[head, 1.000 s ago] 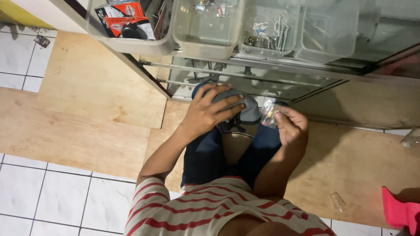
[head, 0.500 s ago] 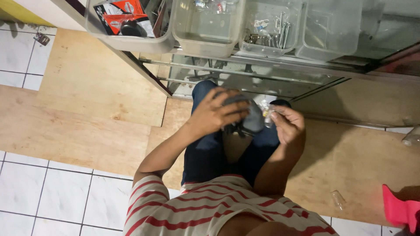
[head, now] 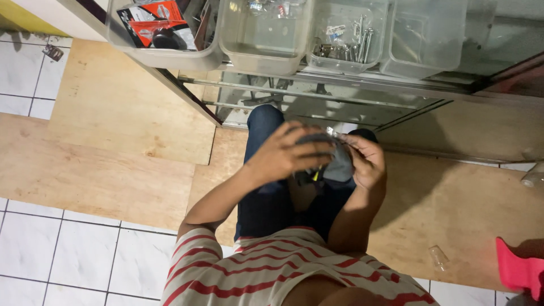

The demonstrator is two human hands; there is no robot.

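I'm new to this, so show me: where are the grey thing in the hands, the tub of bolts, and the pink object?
grey thing [head: 339, 164], head view, its right side.
tub of bolts [head: 345, 63], head view, front wall.
pink object [head: 518, 272], head view, its middle.

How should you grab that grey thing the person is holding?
Hold the grey thing by its two outer sides, coming from left and right. That looks best because it seems rounded and soft: the left hand cups one side and the right hand the other, so it sits between both hands.
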